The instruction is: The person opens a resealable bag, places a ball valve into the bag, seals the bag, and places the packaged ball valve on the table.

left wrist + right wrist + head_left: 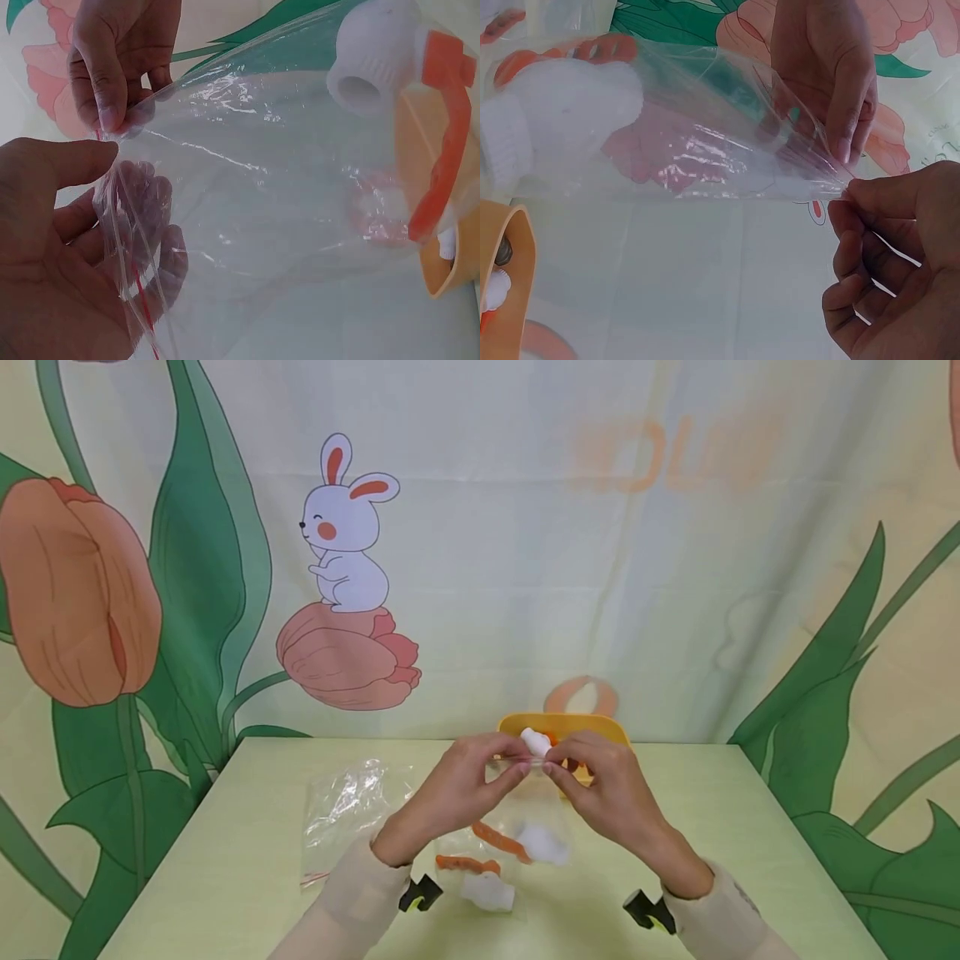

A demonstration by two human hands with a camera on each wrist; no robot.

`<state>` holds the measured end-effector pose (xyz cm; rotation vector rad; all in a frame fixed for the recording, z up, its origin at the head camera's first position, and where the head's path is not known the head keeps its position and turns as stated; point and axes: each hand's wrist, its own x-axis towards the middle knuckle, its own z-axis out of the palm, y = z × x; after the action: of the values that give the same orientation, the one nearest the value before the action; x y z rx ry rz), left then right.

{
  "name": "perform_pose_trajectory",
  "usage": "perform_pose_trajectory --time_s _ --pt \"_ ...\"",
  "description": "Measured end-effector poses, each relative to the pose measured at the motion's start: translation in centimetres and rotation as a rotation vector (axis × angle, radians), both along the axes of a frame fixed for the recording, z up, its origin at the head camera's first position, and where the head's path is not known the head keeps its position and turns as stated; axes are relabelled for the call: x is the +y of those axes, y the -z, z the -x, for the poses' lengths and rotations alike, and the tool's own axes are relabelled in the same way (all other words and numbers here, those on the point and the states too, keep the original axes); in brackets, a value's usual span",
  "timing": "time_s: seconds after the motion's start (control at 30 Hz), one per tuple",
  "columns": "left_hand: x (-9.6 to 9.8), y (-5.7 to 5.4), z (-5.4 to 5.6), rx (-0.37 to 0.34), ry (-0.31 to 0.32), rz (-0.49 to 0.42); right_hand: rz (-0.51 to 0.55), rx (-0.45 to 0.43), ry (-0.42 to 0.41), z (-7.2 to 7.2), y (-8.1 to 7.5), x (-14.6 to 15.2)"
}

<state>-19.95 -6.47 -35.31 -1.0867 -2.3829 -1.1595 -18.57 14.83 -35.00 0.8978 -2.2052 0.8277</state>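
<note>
Both hands hold a clear zip bag (247,217) by its top edge, which has a red line. My left hand (480,777) grips the edge between thumb and fingers, with the fingers showing through the film in the left wrist view. Close beside it, my right hand (611,781) pinches the bag's corner between thumb and forefinger, the other fingers curled (907,255). Inside the hanging bag are a white plastic fitting (371,56) with a round opening and an orange strip-like part (446,150).
Behind the hands stands a yellow bin (562,723) holding white and orange pieces. Nearer on the table lie another white fitting (487,892) and an orange strip (467,863), apparently bagged. A flat clear bag (352,810) lies to the left. A printed curtain (480,527) hangs behind.
</note>
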Motion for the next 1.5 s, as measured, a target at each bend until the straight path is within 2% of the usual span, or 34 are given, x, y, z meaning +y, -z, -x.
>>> perform_pose_trajectory --time_s 0.1,0.33,0.6,0.83,1.13,1.37,1.5 --pt "-0.3 0.1 0.0 -0.017 -0.015 0.01 0.0 -0.01 0.006 -0.1 0.0 0.1" --pt "-0.4 0.4 0.3 0.007 -0.004 0.028 0.008 -0.019 0.0 -0.1 0.0 0.2" --pt "-0.4 0.3 -0.1 0.035 -0.029 0.059 0.019 -0.02 -0.013 -0.1 0.2 0.2" --pt "-1.0 0.4 0.0 0.007 -0.05 0.063 0.019 -0.019 -0.008 -0.1 0.1 0.6" --pt "-1.0 0.7 0.1 0.063 -0.043 0.036 0.025 -0.006 -0.01 -0.1 0.3 0.6" --pt "-1.6 0.8 0.3 0.019 -0.061 0.05 0.019 -0.035 0.016 -0.3 0.1 0.8" --pt "-1.9 0.9 0.4 -0.008 -0.051 0.037 0.019 -0.046 0.014 -0.2 0.0 0.7"
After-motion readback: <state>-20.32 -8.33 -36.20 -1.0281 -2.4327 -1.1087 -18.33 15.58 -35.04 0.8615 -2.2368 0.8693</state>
